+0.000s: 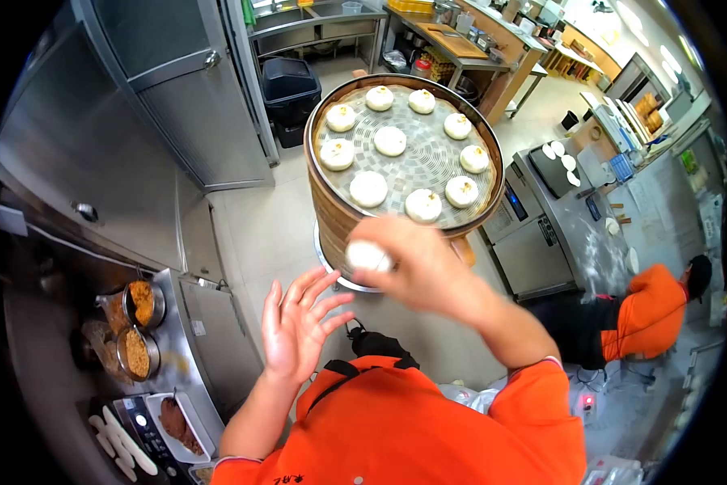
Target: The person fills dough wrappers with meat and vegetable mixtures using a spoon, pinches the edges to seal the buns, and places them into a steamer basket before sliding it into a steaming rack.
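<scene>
A white filled bun [369,256] is gripped in the fingers of my right hand [412,263], just in front of the steamer's near rim. My left hand [299,323] is raised lower and to the left, palm up with its fingers spread, holding nothing. Beyond both hands stands a tall round bamboo steamer [328,212]. On its patterned liner [424,153] sit several round white buns [390,141], most in a ring along the edge, some with a yellow-orange bit on top. My right hand hides part of the near rim.
On the left counter are bowls of orange filling [142,303] and crumbly filling [137,354], plus a white tray [204,443] with brown filling. Dough rolls [121,440] lie alongside. A co-worker in orange [646,315] bends by the floured counter [570,234] at right. A black bin [291,93] stands behind the steamer.
</scene>
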Action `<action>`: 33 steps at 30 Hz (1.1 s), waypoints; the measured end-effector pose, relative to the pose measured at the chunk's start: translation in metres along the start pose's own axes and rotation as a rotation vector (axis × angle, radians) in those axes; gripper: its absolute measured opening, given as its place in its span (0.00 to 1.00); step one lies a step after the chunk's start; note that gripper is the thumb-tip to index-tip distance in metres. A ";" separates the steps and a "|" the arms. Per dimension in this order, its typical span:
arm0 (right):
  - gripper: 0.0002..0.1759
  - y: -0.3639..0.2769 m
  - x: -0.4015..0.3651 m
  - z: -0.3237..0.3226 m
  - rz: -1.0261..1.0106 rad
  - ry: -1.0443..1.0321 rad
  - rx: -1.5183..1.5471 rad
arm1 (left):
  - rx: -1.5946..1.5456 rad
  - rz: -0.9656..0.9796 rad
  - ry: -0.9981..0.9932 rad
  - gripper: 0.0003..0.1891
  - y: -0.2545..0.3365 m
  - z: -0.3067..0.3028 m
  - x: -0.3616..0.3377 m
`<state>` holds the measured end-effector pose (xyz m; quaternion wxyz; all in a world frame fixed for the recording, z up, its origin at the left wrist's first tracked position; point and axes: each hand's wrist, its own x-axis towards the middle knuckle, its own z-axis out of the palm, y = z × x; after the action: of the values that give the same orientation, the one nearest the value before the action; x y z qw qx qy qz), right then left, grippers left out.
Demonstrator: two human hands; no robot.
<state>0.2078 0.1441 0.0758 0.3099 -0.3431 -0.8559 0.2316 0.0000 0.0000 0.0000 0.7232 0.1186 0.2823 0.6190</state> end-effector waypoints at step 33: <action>0.07 0.205 0.169 -0.028 -0.006 -0.191 -0.431 | -0.015 0.071 0.248 0.26 -0.032 0.004 0.069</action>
<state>0.2210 0.4075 0.0336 0.1478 -0.3752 -0.9121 0.0740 0.0335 0.0606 -0.0314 0.6614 0.0458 0.3605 0.6561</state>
